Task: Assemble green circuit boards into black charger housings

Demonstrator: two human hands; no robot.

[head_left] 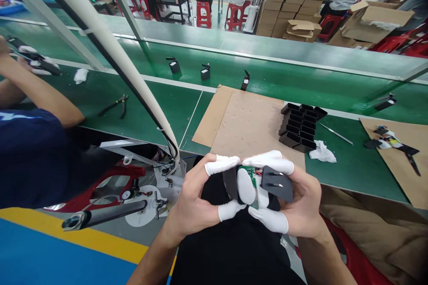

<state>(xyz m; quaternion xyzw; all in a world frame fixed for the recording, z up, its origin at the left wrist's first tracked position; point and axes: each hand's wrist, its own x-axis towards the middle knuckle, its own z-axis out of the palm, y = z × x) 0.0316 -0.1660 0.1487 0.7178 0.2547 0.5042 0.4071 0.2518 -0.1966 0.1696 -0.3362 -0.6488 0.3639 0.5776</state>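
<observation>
Over my lap, my left hand (pixel 195 200) and my right hand (pixel 302 200) hold an opened black plug adapter between them. White finger cots cover the thumbs and several fingertips. My left hand's fingers are closed around the black housing (pixel 230 183). A green circuit board (pixel 247 170) with white pads on it shows between the hands. My right fingertips pinch the board's edges. Beside them, close to my right palm, is the black plug cover (pixel 277 183) with two metal prongs. Red wire shows near the cover. How far the board sits inside the housing is hidden.
A cardboard sheet (pixel 250 120) lies on the green bench, bearing a cluster of black housings (pixel 299 127). Right of these are a white cloth (pixel 323 152) and a metal tool (pixel 336 134). Pliers (pixel 115 106) lie left of a slanted pole (pixel 127 67). A co-worker's arm (pixel 43 84) is at left.
</observation>
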